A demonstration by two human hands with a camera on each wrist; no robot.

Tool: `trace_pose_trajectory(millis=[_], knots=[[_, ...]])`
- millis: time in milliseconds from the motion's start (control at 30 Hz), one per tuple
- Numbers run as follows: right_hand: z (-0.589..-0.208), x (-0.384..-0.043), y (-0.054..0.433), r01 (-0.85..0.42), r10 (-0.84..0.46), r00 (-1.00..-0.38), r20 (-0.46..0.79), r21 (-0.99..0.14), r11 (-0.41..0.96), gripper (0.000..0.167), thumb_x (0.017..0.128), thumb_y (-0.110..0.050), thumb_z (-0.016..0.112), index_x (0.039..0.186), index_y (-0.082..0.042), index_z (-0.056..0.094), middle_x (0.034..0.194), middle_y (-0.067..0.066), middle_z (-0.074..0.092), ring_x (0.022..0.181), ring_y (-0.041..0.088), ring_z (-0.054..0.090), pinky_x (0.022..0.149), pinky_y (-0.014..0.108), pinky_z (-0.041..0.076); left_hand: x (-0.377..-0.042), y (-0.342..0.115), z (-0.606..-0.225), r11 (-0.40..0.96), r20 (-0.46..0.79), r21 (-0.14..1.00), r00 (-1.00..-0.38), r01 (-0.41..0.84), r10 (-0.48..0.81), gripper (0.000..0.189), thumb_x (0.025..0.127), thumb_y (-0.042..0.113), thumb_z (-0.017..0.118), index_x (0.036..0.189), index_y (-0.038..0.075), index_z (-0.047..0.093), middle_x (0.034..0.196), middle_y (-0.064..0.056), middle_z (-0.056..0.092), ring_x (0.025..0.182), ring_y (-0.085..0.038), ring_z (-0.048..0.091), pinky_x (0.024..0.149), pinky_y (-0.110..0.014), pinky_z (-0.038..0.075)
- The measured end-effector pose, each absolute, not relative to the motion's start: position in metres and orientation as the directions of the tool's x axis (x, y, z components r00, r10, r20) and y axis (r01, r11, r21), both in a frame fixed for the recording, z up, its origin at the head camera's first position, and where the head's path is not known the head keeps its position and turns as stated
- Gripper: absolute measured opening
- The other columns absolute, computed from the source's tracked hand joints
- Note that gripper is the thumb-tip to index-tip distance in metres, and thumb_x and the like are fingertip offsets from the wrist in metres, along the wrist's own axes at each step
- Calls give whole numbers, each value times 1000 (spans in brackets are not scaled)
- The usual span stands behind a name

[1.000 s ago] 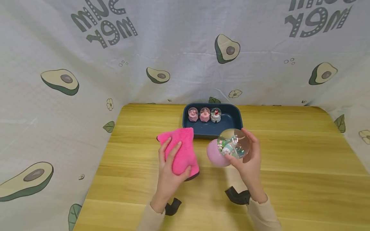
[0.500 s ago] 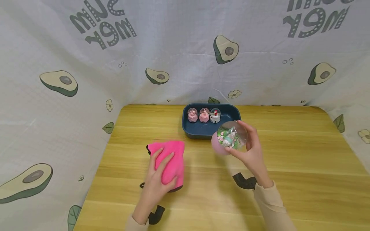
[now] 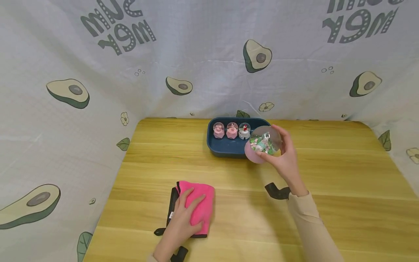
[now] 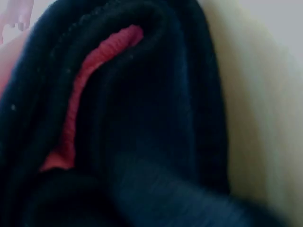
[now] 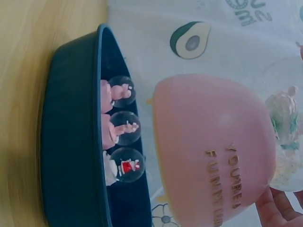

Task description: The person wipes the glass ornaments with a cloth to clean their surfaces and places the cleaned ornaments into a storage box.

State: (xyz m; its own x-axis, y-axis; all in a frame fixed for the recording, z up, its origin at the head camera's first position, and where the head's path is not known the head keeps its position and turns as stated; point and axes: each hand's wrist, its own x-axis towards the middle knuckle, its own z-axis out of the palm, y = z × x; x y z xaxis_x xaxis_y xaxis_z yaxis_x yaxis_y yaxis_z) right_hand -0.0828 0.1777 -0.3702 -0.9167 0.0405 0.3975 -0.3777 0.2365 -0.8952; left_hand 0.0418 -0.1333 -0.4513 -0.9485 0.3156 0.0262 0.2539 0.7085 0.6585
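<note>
My right hand (image 3: 286, 163) holds a large snow globe (image 3: 266, 140) by its clear ball, thumb on the near side and fingers behind. Inside it sit a pale figure and green, flowery bits; its pink base (image 5: 213, 137) bears raised gold lettering and tips down to the left. The globe hangs over the right front part of a dark blue tray (image 3: 226, 148). My left hand (image 3: 183, 218) rests with spread fingers on a folded pink cloth (image 3: 205, 202) with black edging, lying on the table. In the left wrist view, the black edging (image 4: 142, 104) fills most of the picture.
Three small snow globes stand in a row in the tray: one pink-based (image 3: 218, 130), another pink-based (image 3: 232, 130), and a white-based one (image 3: 244, 131) with a red figure. Behind the wooden table (image 3: 327, 174) hangs an avocado-print curtain (image 3: 209, 43).
My right hand has carried the large snow globe up and away toward the tray. My left hand has drawn back toward the near side with the pink cloth, which now lies on the table.
</note>
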Motion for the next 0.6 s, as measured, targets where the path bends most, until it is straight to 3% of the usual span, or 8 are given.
trace_pose_trajectory(millis=[67,267,433,600], knots=[[-369,-88,178,-363,65,-919,388,-900,240,83,67,19,74,140,-1,39,139,7,41,123,16,39,105,25,33,43,-131,-454,725,3,641,-946,250,324,69,72,16,77,136,20,53,148,-16,25,125,-56,28,82,-68,42],[-359,-96,169,-329,135,-915,379,-897,294,76,73,12,73,139,3,37,140,14,38,125,18,37,109,33,29,46,-123,-463,783,-18,552,-935,286,354,73,74,29,79,140,21,48,149,-19,21,125,-69,12,92,-80,14],[-369,-109,166,-329,168,-905,390,-894,304,74,74,9,73,138,6,36,137,19,39,120,22,39,109,42,30,50,-119,-468,835,-96,485,-933,260,347,82,76,48,74,147,28,37,155,-17,12,128,-66,-4,92,-81,6],[-379,-117,165,-284,182,-918,352,-905,316,74,74,7,74,137,6,37,136,20,42,118,27,41,104,44,34,52,-115,-473,870,-117,423,-937,254,330,87,76,61,67,149,31,31,156,-16,7,129,-65,-7,90,-82,4]])
